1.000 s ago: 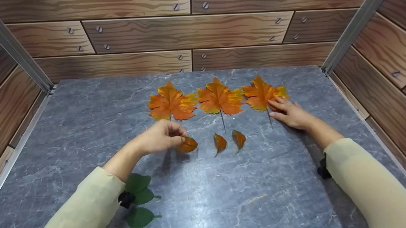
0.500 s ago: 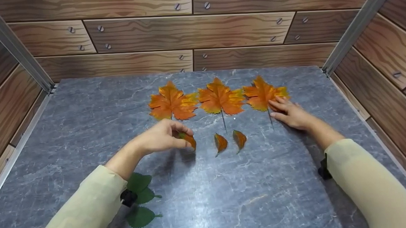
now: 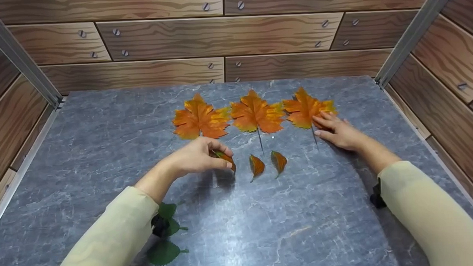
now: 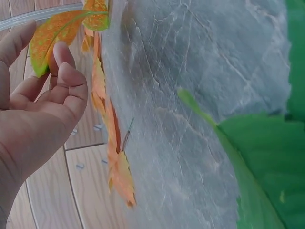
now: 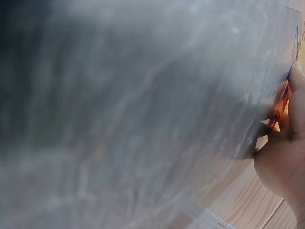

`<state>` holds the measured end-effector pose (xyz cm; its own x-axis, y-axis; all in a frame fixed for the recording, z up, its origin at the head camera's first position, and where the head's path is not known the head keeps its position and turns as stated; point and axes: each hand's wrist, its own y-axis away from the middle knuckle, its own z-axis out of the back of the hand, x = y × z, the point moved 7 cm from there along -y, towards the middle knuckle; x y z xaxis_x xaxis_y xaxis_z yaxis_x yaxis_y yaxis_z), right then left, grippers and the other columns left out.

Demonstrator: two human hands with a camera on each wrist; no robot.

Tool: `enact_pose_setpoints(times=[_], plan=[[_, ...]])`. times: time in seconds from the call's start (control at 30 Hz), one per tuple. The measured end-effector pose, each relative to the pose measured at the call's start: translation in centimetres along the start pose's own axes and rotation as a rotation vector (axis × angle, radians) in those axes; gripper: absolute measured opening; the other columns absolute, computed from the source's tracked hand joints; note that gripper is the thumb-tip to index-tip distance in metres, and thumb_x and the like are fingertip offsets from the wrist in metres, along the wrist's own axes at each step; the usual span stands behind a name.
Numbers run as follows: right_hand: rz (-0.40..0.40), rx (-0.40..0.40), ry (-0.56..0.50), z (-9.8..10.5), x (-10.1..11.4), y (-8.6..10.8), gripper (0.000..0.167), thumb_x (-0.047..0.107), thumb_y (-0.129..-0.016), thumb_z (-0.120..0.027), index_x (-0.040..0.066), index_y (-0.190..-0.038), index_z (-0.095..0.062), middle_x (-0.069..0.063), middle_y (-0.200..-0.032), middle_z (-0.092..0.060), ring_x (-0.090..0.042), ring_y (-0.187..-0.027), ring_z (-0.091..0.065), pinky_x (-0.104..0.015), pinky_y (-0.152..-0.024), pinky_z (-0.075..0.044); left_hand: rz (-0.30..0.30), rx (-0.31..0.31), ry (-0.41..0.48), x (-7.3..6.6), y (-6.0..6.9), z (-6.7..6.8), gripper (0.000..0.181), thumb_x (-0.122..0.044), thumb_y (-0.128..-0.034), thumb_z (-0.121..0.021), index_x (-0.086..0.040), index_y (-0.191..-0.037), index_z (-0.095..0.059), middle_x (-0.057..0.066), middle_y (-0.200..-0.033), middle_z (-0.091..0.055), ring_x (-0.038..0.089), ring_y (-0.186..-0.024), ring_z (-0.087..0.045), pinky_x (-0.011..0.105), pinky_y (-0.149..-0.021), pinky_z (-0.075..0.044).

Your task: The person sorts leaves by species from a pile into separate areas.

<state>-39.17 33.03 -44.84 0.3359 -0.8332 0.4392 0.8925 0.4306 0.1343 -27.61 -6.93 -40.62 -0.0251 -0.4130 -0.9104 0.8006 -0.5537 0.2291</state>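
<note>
Wood-patterned walls (image 3: 217, 37) surround a grey marbled tabletop (image 3: 271, 222). The left hand (image 3: 196, 156) pinches a small curved orange-green leaf (image 4: 57, 31), its midrib clear only in the left-wrist view, left of two similar leaves (image 3: 257, 165); the right hand (image 3: 340, 132), fingers extended, touches the far-right orange maple leaf (image 3: 302, 110).

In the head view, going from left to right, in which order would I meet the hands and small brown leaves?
Left hand holding a curled orange-brown leaf → first loose curled brown leaf → second loose curled brown leaf → right hand.
</note>
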Motion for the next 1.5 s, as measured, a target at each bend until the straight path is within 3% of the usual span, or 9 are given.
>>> enact_pose_setpoints(times=[0.1,0.3,0.57,0.83,0.93,1.07,1.3,1.5], plan=[[0.003,0.001,0.0,0.0,0.0,-0.1,0.066,0.04,-0.113,-0.053,0.005,-0.165,-0.034,-0.031,-0.172,-0.012,-0.052,-0.159,-0.002,-0.076,-0.12,0.002,0.011,0.026,0.021,0.1,-0.4,-0.3,0.038,-0.017,-0.0962,-0.079,-0.002,-0.13,-0.073,0.004,-0.112,-0.077,0.021,-0.101,-0.071,0.041,-0.095,-0.055],[0.012,-0.004,-0.003,0.0,0.2,-0.2,0.065,0.039,-0.113,-0.053,0.004,-0.165,-0.035,-0.031,-0.171,-0.014,-0.052,-0.158,-0.003,-0.076,-0.12,0.001,0.009,0.049,0.037,0.4,-1.1,-0.7,0.033,-0.013,-0.0988,-0.072,0.0,-0.129,-0.073,0.01,-0.094,-0.076,0.024,-0.087,-0.068,0.04,-0.081,-0.053],[0.009,-0.007,0.004,0.2,0.2,-0.2,0.065,0.038,-0.112,-0.054,0.004,-0.165,-0.035,-0.031,-0.172,-0.014,-0.051,-0.159,-0.004,-0.077,-0.12,0.001,-0.011,0.036,0.065,0.3,-1.5,-1.1,0.027,-0.005,-0.0978,-0.066,-0.003,-0.122,-0.076,0.008,-0.104,-0.078,0.02,-0.083,-0.07,0.035,-0.078,-0.055],[0.008,-0.005,0.004,0.3,0.2,-0.2,0.066,0.038,-0.112,-0.055,0.004,-0.165,-0.035,-0.031,-0.172,-0.014,-0.051,-0.159,-0.004,-0.077,-0.12,0.0,-0.052,0.039,0.096,-0.3,-1.5,-1.2,0.024,-0.001,-0.1,-0.063,-0.004,-0.118,-0.079,0.006,-0.105,-0.079,0.02,-0.078,-0.067,0.043,-0.083,-0.058],[0.003,-0.002,0.008,0.3,0.1,-0.2,0.066,0.04,-0.112,-0.053,0.005,-0.165,-0.034,-0.03,-0.172,-0.013,-0.051,-0.159,-0.003,-0.076,-0.12,0.001,-0.06,0.03,0.076,-0.5,-1.4,-1.1,0.023,-0.003,-0.1026,-0.062,-0.003,-0.118,-0.08,0.008,-0.105,-0.079,0.017,-0.076,-0.066,0.037,-0.076,-0.056],[-0.005,0.006,0.012,0.3,0.0,-0.1,0.067,0.041,-0.113,-0.052,0.006,-0.166,-0.033,-0.028,-0.173,-0.011,-0.05,-0.16,-0.002,-0.075,-0.121,0.003,-0.046,0.012,0.034,-0.7,-1.6,-1.0,0.023,-0.007,-0.1045,-0.061,-0.003,-0.117,-0.08,0.008,-0.111,-0.079,0.016,-0.074,-0.065,0.031,-0.069,-0.049],[-0.004,0.009,0.018,0.1,-0.2,-0.1,0.067,0.042,-0.113,-0.051,0.006,-0.166,-0.032,-0.029,-0.173,-0.01,-0.05,-0.159,-0.001,-0.075,-0.121,0.002,0.002,0.017,0.015,0.1,-2.6,-1.5,0.025,-0.01,-0.1062,-0.06,-0.003,-0.119,-0.08,0.005,-0.119,-0.077,0.017,-0.076,-0.065,0.037,-0.082,-0.058],[-0.002,0.009,0.017,0.0,-0.1,-0.1,0.067,0.042,-0.113,-0.051,0.006,-0.166,-0.032,-0.029,-0.173,-0.011,-0.05,-0.159,-0.001,-0.075,-0.121,0.002,0.036,-0.013,0.024,1.0,-3.1,-1.4,0.025,-0.01,-0.1065,-0.058,-0.003,-0.117,-0.08,0.005,-0.119,-0.076,0.018,-0.077,-0.064,0.035,-0.079,-0.057]])
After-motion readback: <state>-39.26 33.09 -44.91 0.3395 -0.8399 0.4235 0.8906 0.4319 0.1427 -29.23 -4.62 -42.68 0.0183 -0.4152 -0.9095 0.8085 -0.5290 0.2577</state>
